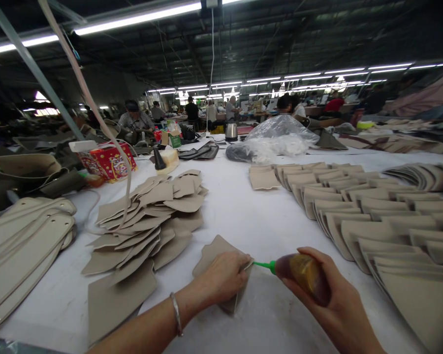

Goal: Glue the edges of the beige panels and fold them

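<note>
My left hand, with a silver bangle at the wrist, is closed on a grey-beige leather-like piece near the front of the white table. Its fingers pinch the piece by its right edge. In my right hand a squeeze bottle of amber-brown liquid lies tilted on its side. The bottle's thin green nozzle points left, its tip at the piece's edge beside my left fingertips. Whether liquid is coming out is too small to tell.
A loose pile of similar pieces lies to the left, and overlapping rows of folded pieces fill the right. Long panels are stacked at far left. A hanging hose drops near the red box. Behind are plastic wrap and a kettle.
</note>
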`<act>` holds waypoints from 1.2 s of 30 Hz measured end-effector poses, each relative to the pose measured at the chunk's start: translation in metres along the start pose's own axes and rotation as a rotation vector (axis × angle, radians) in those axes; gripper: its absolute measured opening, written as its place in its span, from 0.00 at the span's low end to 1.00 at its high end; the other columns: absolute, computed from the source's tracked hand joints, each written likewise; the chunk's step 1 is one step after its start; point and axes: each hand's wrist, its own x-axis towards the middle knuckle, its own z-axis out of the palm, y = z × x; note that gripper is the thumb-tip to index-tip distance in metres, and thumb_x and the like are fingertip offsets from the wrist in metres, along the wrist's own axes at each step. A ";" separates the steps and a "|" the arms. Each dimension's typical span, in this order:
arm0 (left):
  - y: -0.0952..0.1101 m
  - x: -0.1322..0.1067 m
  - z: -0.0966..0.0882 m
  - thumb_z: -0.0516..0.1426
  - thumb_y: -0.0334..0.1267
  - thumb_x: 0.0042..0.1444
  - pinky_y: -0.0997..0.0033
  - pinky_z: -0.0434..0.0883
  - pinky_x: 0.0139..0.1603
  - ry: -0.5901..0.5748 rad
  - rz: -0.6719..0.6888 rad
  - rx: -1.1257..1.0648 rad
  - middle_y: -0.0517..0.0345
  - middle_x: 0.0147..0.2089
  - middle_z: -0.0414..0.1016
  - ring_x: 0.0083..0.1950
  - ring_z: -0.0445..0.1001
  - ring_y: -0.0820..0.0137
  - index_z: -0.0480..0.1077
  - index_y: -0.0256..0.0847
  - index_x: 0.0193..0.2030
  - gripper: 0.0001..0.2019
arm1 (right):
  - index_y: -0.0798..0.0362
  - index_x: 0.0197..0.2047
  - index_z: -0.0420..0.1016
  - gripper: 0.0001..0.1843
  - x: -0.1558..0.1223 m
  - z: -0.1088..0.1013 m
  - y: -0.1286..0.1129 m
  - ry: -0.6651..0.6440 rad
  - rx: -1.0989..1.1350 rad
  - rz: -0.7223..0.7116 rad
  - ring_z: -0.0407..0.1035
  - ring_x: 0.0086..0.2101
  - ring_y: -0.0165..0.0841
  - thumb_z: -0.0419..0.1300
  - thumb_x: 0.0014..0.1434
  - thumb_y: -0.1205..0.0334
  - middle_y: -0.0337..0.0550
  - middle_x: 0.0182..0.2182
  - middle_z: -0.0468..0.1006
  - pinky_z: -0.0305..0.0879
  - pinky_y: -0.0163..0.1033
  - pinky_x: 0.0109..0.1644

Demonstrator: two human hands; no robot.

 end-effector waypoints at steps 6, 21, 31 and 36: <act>0.003 0.000 -0.004 0.48 0.29 0.56 0.70 0.67 0.48 -0.025 0.000 0.016 0.56 0.44 0.79 0.48 0.75 0.63 0.70 0.45 0.40 0.12 | 0.42 0.54 0.65 0.22 0.003 -0.001 0.002 0.009 0.045 0.063 0.74 0.40 0.35 0.63 0.60 0.46 0.37 0.44 0.75 0.70 0.36 0.45; 0.001 0.000 -0.003 0.49 0.30 0.53 0.69 0.68 0.46 -0.002 0.020 0.028 0.56 0.42 0.78 0.46 0.76 0.63 0.66 0.44 0.35 0.07 | 0.45 0.54 0.66 0.24 -0.001 0.001 0.010 -0.006 0.103 0.128 0.73 0.42 0.39 0.64 0.58 0.46 0.40 0.45 0.74 0.70 0.40 0.47; -0.003 0.000 0.001 0.49 0.29 0.54 0.68 0.68 0.51 -0.007 0.040 0.012 0.56 0.48 0.78 0.50 0.75 0.62 0.70 0.45 0.43 0.13 | 0.45 0.54 0.66 0.26 -0.007 0.003 0.014 -0.003 0.138 0.175 0.72 0.43 0.40 0.65 0.57 0.44 0.41 0.46 0.74 0.69 0.41 0.47; -0.008 0.001 0.004 0.49 0.29 0.55 0.66 0.67 0.55 -0.009 0.030 -0.002 0.56 0.52 0.78 0.54 0.73 0.61 0.70 0.46 0.49 0.18 | 0.46 0.53 0.67 0.25 -0.011 0.001 0.010 -0.093 0.246 0.219 0.73 0.38 0.38 0.64 0.58 0.45 0.40 0.42 0.75 0.70 0.39 0.43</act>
